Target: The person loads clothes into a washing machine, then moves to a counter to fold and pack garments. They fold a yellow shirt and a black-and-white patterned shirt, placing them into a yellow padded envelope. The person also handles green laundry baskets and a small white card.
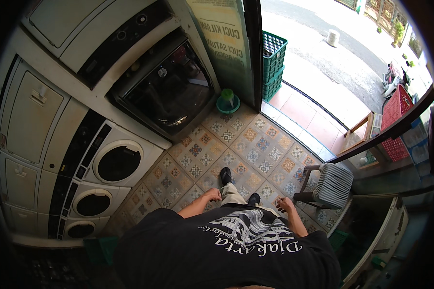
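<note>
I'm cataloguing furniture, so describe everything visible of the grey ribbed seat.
The grey ribbed seat looks like plastic, with pale ribs and brownish bars along its left. It stands on patterned floor tiles near the doorway sill, to the right of the right hand, apart from it. Its underside is hidden.

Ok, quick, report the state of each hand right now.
Left hand: loosely curled, nothing visible in it; whether fully closed cannot be told.
Right hand: also curled, no held object visible; full closure cannot be told.
</note>
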`<action>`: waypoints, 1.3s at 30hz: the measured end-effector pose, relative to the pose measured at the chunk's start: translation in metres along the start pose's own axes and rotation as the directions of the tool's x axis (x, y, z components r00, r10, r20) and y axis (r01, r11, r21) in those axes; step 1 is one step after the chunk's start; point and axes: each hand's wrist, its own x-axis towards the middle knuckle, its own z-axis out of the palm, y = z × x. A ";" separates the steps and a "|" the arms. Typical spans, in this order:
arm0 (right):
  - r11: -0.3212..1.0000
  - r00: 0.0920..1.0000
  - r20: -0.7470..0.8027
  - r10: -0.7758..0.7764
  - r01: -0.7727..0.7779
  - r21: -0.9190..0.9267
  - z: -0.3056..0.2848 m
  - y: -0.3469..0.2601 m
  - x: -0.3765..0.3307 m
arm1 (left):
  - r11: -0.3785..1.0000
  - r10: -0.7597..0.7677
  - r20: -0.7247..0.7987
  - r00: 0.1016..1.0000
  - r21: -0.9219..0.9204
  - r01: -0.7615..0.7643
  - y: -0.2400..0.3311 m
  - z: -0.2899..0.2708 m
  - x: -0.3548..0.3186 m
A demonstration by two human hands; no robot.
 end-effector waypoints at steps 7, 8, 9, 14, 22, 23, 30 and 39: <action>1.000 1.000 0.009 -0.002 0.002 -0.010 -0.001 0.004 0.001 | 1.000 0.009 -0.002 1.000 0.004 -0.009 0.002 0.003 -0.001; 1.000 1.000 0.005 0.002 -0.002 -0.004 0.000 0.005 0.002 | 1.000 0.009 0.010 1.000 0.001 -0.009 0.002 0.003 -0.001; 1.000 1.000 0.001 0.007 -0.007 0.001 0.000 0.006 0.002 | 1.000 0.009 0.022 1.000 -0.002 -0.009 0.003 0.002 -0.001; 1.000 1.000 0.008 0.005 -0.005 -0.007 0.000 0.005 0.001 | 1.000 -0.014 0.004 1.000 -0.007 0.014 0.002 0.005 -0.002; 1.000 1.000 -0.011 0.000 0.000 0.000 0.001 0.006 0.001 | 1.000 0.006 -0.010 1.000 -0.009 -0.006 -0.006 0.009 0.004; 1.000 1.000 -0.013 0.004 -0.004 0.000 0.001 0.006 0.001 | 1.000 0.006 -0.014 1.000 0.002 -0.006 -0.005 0.010 0.003; 1.000 1.000 -0.003 0.006 -0.006 0.015 0.000 0.010 0.004 | 1.000 -0.001 -0.035 0.999 0.024 0.001 -0.001 0.011 0.001; 1.000 1.000 -0.007 0.014 -0.014 0.000 -0.001 0.009 0.000 | 0.999 0.018 -0.026 1.000 0.046 -0.016 -0.004 0.013 0.007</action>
